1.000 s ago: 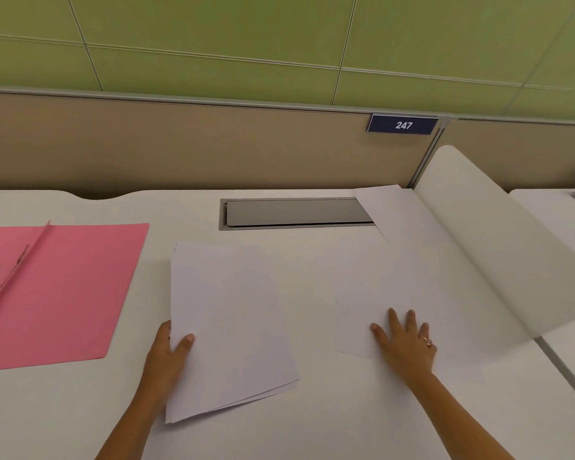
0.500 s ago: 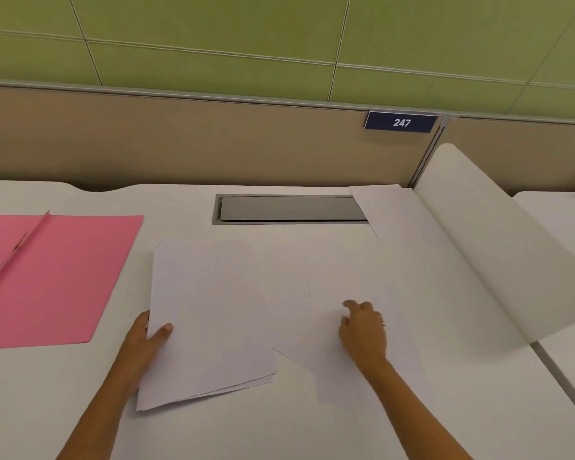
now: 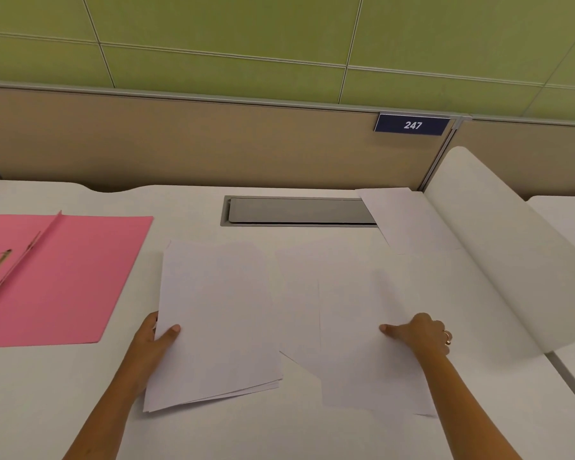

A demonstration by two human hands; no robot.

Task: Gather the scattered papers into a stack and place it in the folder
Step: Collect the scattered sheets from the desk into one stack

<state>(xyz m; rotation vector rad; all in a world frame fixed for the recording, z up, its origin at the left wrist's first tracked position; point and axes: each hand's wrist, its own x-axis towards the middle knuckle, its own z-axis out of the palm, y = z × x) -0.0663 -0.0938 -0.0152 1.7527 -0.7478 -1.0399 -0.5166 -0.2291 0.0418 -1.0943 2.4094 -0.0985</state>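
Gathering step in hand. A partial stack is held at its left edge by the left hand, thumb on top, on the desk. Loose sheets just right of the stack are pressed by the curled right hand; an actual pinch cannot be told. One more sheet lies far back, part over the cable tray. The pink folder lies open at left, apart from the stack. Next, probably: loose sheets to be slid onto the stack, edges squared
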